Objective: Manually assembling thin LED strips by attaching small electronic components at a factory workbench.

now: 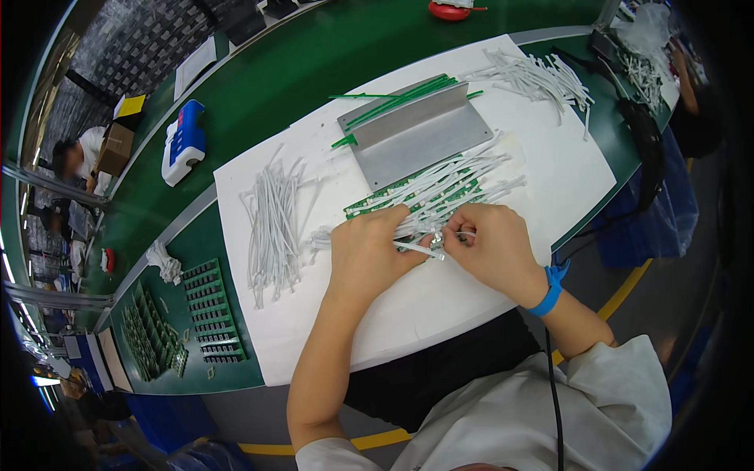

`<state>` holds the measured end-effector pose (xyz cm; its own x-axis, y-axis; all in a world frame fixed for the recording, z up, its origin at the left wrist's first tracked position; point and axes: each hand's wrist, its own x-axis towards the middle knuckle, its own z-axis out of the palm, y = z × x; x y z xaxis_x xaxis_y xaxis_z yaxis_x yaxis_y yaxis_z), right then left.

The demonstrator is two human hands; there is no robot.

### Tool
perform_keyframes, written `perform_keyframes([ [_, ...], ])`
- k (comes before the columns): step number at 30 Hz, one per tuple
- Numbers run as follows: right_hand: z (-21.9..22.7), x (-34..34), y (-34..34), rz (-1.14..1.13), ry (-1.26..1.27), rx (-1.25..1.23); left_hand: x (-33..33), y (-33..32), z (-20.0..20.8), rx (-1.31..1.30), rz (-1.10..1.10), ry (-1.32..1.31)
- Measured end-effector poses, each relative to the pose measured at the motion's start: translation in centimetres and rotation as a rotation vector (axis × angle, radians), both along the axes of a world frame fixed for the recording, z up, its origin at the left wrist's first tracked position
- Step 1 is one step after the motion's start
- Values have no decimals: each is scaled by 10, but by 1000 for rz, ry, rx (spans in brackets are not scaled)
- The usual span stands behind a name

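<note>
My left hand (367,255) is closed, its thumb and fingers pinching a white cable (414,247) near the connector end. Close beside it, my right hand (496,250) has its fingertips pressed together around the end of a white cable, by a small white connector (437,238). What exactly lies between the right fingertips is partly hidden. Just beyond both hands, a bundle of white cables (463,170) lies across green circuit boards (377,202), some of it covered by my hands. A blue band (553,290) is around my right wrist.
Behind the boards stands an angled metal plate (424,133) with green strips (404,102) on it. Loose white cables (272,224) lie on the left of the white sheet (338,330), more cables (542,78) at far right. Circuit board panels (212,310) and a blue-white device (184,141) sit left.
</note>
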<state>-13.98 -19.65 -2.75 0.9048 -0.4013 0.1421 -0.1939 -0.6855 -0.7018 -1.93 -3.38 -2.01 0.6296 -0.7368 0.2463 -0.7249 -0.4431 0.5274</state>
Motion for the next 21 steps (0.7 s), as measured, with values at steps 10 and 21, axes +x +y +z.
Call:
perform_keyframes([
  [10,3,4,-5,25,51,76,1,1,-1,6,-5,18],
  [21,9,6,-9,62,84,67,0,0,1,12,-2,13],
])
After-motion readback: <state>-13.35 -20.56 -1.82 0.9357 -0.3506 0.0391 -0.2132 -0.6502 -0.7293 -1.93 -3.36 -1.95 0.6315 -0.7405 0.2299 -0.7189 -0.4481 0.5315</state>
